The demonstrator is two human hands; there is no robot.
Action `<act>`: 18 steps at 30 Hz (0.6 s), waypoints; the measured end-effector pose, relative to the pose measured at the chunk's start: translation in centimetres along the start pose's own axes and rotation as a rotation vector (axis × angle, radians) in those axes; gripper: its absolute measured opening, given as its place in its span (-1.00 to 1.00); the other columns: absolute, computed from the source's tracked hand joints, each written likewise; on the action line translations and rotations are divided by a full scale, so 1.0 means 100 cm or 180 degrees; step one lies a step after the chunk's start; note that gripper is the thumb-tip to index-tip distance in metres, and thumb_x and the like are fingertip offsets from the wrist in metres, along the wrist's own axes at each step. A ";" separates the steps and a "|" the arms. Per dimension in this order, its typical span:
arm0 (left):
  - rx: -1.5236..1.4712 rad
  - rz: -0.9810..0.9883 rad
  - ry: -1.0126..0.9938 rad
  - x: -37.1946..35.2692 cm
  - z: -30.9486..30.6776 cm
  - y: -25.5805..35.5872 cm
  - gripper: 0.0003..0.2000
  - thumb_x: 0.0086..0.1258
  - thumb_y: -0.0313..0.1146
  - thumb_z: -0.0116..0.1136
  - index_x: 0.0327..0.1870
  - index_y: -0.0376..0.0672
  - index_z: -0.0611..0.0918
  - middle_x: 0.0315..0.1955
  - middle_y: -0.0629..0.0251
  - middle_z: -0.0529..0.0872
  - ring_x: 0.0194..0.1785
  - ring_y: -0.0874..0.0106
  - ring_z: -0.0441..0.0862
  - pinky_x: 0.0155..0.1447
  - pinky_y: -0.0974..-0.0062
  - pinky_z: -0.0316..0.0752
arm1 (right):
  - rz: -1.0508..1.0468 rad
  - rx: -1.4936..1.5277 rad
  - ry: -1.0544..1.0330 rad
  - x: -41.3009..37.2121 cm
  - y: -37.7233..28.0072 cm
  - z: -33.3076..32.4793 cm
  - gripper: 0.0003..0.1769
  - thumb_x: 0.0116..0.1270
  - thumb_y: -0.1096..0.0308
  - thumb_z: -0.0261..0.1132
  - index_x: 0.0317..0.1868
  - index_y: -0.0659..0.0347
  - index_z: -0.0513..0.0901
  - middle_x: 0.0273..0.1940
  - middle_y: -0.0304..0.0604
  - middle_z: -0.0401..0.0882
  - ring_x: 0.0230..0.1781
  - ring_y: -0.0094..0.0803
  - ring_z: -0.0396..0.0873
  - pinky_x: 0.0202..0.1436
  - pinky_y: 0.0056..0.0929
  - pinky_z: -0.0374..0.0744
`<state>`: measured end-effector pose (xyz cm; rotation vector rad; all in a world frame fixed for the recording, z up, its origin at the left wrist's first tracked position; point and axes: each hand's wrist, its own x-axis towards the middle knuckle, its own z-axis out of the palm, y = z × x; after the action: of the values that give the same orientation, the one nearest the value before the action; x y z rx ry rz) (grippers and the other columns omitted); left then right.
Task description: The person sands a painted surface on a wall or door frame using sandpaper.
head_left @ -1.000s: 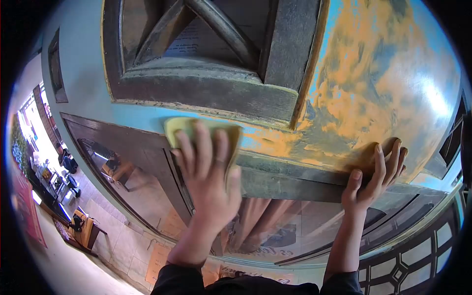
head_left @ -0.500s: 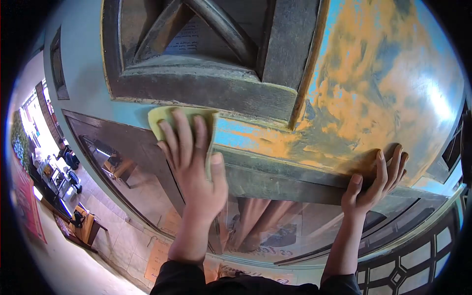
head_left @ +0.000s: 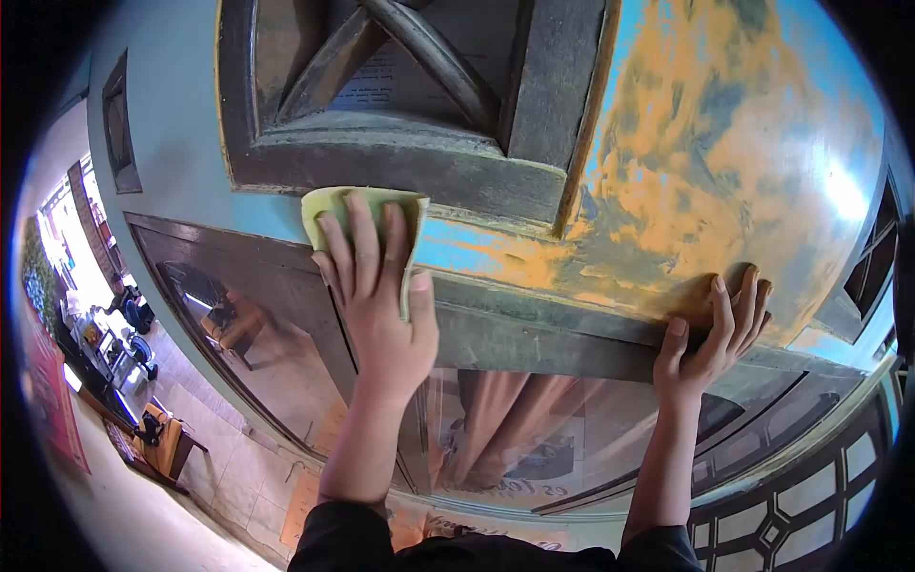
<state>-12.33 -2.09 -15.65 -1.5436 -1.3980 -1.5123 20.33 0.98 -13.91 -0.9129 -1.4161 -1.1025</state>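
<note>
My left hand [head_left: 376,296] presses a folded yellow-green sheet of sandpaper [head_left: 324,210] against the wall, just under the lower edge of a dark wooden vent frame [head_left: 400,176]. The fingers lie over the sheet's front, and the thumb sits by its right edge. To the right of the sheet runs a strip of blue paint with orange patches [head_left: 486,253]. Farther right, my right hand [head_left: 710,348] rests with spread fingers on the lower edge of the patchy orange and blue wall [head_left: 686,162]. It holds nothing.
Below the wall strip, a dark wooden beam [head_left: 534,334] tops glass panes, with a peach curtain [head_left: 496,410] behind or reflected in them. At far left are a wooden table [head_left: 172,443] and a tiled floor [head_left: 233,477]. A dark lattice [head_left: 791,505] stands at lower right.
The sandpaper and my left hand have shifted slightly up, closer to the vent frame's edge. The whole view has moved a little. My right hand stays resting on the wall.
</note>
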 end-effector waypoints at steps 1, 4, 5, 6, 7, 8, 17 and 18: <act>0.0112 0.0155 -0.0131 -0.005 0.003 0.007 -0.42 0.70 -0.03 -0.27 0.60 -0.17 0.34 0.67 -0.05 0.05 0.71 -0.20 -0.19 0.64 -0.31 -0.40 | 0.0008 0.0007 -0.0003 0.001 0.000 0.000 -0.44 0.58 -0.13 0.09 0.39 -0.02 0.53 0.54 0.13 0.34 0.64 0.20 0.10 0.67 0.24 -0.12; 0.0422 0.0523 -0.0532 -0.029 0.012 0.029 -0.40 0.72 0.00 -0.32 0.63 -0.15 0.28 0.68 0.01 0.05 0.72 -0.16 -0.19 0.64 -0.31 -0.39 | 0.0046 0.0011 -0.0010 0.000 -0.002 -0.001 -0.45 0.57 -0.12 0.09 0.39 -0.02 0.53 0.55 0.12 0.33 0.64 0.20 0.10 0.67 0.24 -0.13; 0.0364 0.0382 -0.0404 -0.025 0.009 0.021 -0.40 0.70 -0.01 -0.29 0.63 -0.15 0.29 0.68 0.00 0.05 0.72 -0.17 -0.19 0.64 -0.31 -0.39 | 0.0050 0.0010 -0.0013 0.001 -0.001 -0.001 -0.45 0.57 -0.12 0.09 0.39 -0.02 0.54 0.55 0.12 0.32 0.65 0.20 0.10 0.67 0.24 -0.13; 0.0307 0.0243 -0.0284 -0.015 0.004 0.005 -0.40 0.69 -0.03 -0.25 0.62 -0.15 0.30 0.68 0.00 0.05 0.72 -0.19 -0.20 0.64 -0.31 -0.39 | 0.0025 0.0011 0.0001 0.000 0.000 0.000 -0.45 0.57 -0.12 0.09 0.40 -0.02 0.54 0.55 0.11 0.32 0.65 0.19 0.10 0.67 0.24 -0.14; 0.0255 0.0113 -0.0173 -0.007 0.000 -0.006 -0.41 0.68 -0.04 -0.21 0.62 -0.15 0.30 0.68 -0.01 0.05 0.72 -0.20 -0.20 0.64 -0.31 -0.38 | 0.0013 0.0013 0.0012 -0.001 0.001 0.001 -0.44 0.57 -0.12 0.09 0.40 -0.02 0.54 0.55 0.11 0.32 0.65 0.19 0.10 0.67 0.24 -0.14; 0.0006 -0.0023 -0.0070 -0.002 -0.005 -0.005 -0.42 0.65 -0.09 -0.16 0.63 -0.10 0.30 0.68 -0.02 0.05 0.72 -0.20 -0.20 0.64 -0.31 -0.35 | 0.0012 0.0018 0.0014 -0.002 0.002 0.001 -0.44 0.57 -0.12 0.09 0.40 -0.02 0.53 0.55 0.11 0.32 0.65 0.19 0.10 0.67 0.24 -0.14; 0.0100 -0.0124 0.0077 -0.012 -0.001 -0.019 -0.46 0.69 -0.13 -0.25 0.64 0.02 0.30 0.70 0.08 0.01 0.73 -0.14 -0.23 0.67 -0.26 -0.33 | 0.0056 0.0110 -0.0068 -0.012 0.002 -0.001 -0.45 0.56 -0.08 0.12 0.43 -0.07 0.52 0.57 0.10 0.29 0.65 0.19 0.09 0.65 0.30 -0.17; 0.0068 -0.0148 0.0151 -0.014 0.005 -0.016 -0.46 0.69 -0.12 -0.26 0.64 0.02 0.30 0.69 0.07 0.02 0.73 -0.14 -0.22 0.67 -0.25 -0.33 | 0.0087 0.0115 -0.0078 -0.013 0.001 -0.001 -0.45 0.55 -0.07 0.13 0.43 -0.07 0.52 0.57 0.10 0.29 0.65 0.19 0.08 0.66 0.30 -0.18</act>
<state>-13.34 -1.57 -17.52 -1.4623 -1.4278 -1.5464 20.60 0.94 -15.14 -0.9201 -1.4351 -1.0456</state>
